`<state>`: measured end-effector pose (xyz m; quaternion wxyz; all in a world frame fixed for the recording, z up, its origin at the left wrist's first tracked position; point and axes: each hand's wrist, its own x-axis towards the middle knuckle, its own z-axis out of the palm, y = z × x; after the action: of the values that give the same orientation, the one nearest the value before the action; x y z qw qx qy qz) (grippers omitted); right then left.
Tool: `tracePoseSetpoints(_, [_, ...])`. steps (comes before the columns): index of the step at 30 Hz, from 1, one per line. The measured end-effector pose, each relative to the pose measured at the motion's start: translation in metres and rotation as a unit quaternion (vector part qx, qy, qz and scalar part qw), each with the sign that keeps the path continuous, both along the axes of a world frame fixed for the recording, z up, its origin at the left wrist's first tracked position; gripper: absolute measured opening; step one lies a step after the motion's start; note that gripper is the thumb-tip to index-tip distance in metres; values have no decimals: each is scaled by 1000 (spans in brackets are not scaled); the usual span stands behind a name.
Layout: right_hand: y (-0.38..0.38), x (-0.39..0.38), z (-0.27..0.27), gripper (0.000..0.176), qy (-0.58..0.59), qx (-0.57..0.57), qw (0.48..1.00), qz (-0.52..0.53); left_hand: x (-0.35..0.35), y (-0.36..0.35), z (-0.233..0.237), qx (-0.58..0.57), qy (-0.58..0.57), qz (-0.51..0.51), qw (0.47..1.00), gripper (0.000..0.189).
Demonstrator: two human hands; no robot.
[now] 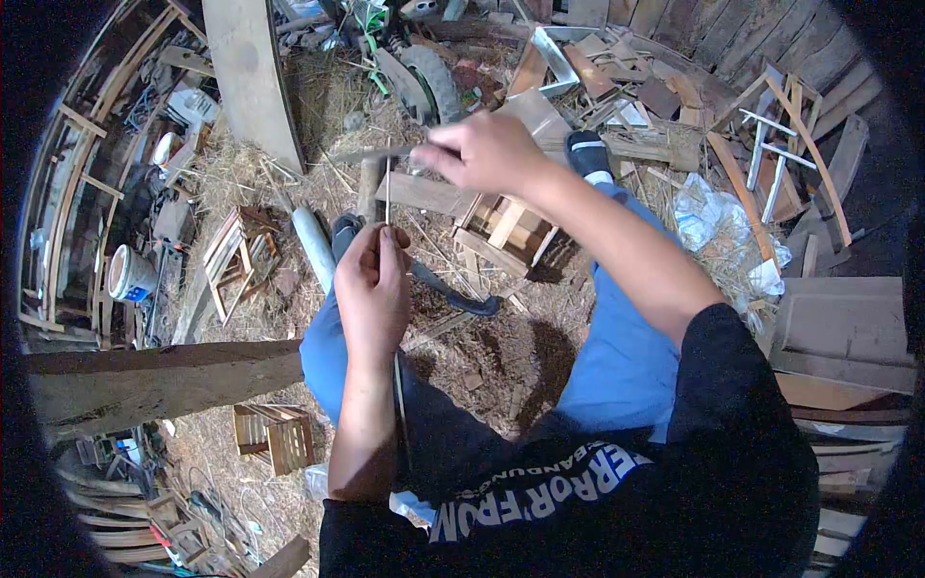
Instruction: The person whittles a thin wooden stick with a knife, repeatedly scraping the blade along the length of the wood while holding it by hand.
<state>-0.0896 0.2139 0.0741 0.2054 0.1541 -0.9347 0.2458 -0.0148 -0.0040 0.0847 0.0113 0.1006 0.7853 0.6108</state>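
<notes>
My left hand (pixel 374 270) is closed round a thin pale stick (pixel 388 188), which stands up past the fingertips and also shows below along the forearm. Above and to the right, my right hand (pixel 477 152) is closed on the handle end of a knife (pixel 371 153); its dark blade points left and crosses near the stick's upper end. Both the right hand and the blade are slightly blurred. Between my legs, a dark curved tool (pixel 443 286) lies over the litter-covered ground. A small wooden crate (pixel 506 234) sits beyond it.
Slatted wooden pieces (pixel 236 255) and another small crate (pixel 277 438) lie at the left. A long beam (pixel 173 380) reaches in from the left edge. A white bucket (pixel 131 274) stands farther left. Scrap wood (pixel 617 87) and a plastic bag (pixel 708 212) are at the right.
</notes>
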Motion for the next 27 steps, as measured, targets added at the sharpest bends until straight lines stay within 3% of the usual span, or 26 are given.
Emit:
tracePoseSetpoints(3, [-7,16,-2,44,93,-1,994,55,0,3,0,11,4,3,1000,23])
tracePoseSetpoints(4, [-12,28,-2,44,77,22,993,87,0,2,1,6,4,3,1000,23])
tracePoseSetpoints(8, [27,-17,0,45,-55,31,992,-110,5,-1,1,4,10,-6,1000,21])
tracePoseSetpoints(11, [34,-12,0,47,-38,-117,988,-90,3,5,4,46,13,-8,999,20])
tracePoseSetpoints(12, [27,-1,1,46,-120,-162,977,-73,1,3,2,49,-2,-11,999,20])
tracePoseSetpoints(13, [17,8,-4,44,-71,-182,980,-28,0,2,-1,50,-20,-12,998,20])
tracePoseSetpoints(14, [12,15,-5,43,-55,-145,988,11,-2,3,-3,115,-63,-21,991,20])
tracePoseSetpoints(15, [9,20,2,41,-37,-108,992,49,-1,2,-2,106,-76,-23,991,20])
tracePoseSetpoints(17, [8,14,10,39,-59,-85,994,22,0,1,4,88,-101,-30,990,19])
tracePoseSetpoints(18, [8,13,10,38,-71,-74,995,7,-1,2,0,92,-94,-32,991,19])
tracePoseSetpoints(23, [-10,36,-2,40,47,-31,990,126,-1,7,-4,122,-53,-2,991,19])
tracePoseSetpoints(25, [0,26,9,39,-6,11,997,76,0,3,-2,108,-63,-10,992,19])
tracePoseSetpoints(27, [0,21,1,40,26,-16,998,62,-3,1,0,84,-61,-23,994,18])
